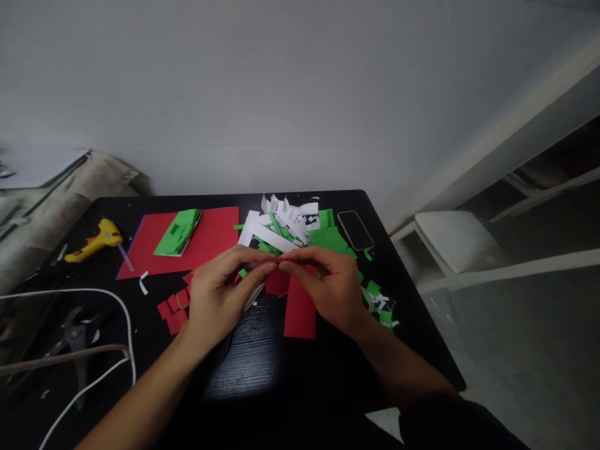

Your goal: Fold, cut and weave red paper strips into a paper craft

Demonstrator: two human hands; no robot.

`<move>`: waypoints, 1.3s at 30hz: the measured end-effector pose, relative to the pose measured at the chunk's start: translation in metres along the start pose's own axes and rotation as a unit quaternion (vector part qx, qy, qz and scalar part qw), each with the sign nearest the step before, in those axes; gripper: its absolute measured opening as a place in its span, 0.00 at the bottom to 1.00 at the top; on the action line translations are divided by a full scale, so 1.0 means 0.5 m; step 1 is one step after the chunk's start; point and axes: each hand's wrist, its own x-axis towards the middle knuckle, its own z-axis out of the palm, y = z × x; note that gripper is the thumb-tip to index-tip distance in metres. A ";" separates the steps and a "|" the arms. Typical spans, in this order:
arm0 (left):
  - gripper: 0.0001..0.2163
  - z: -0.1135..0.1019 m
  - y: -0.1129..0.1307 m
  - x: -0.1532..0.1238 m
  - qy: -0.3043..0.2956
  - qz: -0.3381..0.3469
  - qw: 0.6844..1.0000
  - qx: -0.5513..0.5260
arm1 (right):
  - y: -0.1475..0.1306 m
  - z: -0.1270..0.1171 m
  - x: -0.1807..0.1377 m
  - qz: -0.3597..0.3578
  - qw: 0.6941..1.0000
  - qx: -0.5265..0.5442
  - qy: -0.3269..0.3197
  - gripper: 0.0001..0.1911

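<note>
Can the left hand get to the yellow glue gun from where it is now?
Probably yes. The glue gun lies in the open to the left of the left hand, with only flat red paper between them.

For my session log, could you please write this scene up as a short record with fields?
surface: black table
hands: left hand and right hand, fingertips meeting; whatever they pinch is hidden
beneath: red paper strip
left side: small red squares, red sheet, green stack, yellow glue gun
behind: white and green scraps, phone
</note>
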 end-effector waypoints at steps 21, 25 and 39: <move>0.01 0.011 0.018 0.003 -0.026 -0.133 0.984 -0.117 | 0.016 0.008 0.001 0.023 0.998 0.055 -0.032 0.02; 0.01 0.008 0.019 0.006 -0.022 -0.141 0.982 -0.120 | 0.013 0.007 0.000 0.019 0.998 0.051 -0.032 0.02; 0.03 0.008 0.019 0.008 -0.014 -0.138 0.982 -0.125 | 0.002 0.004 -0.001 0.018 1.000 0.011 -0.022 0.05</move>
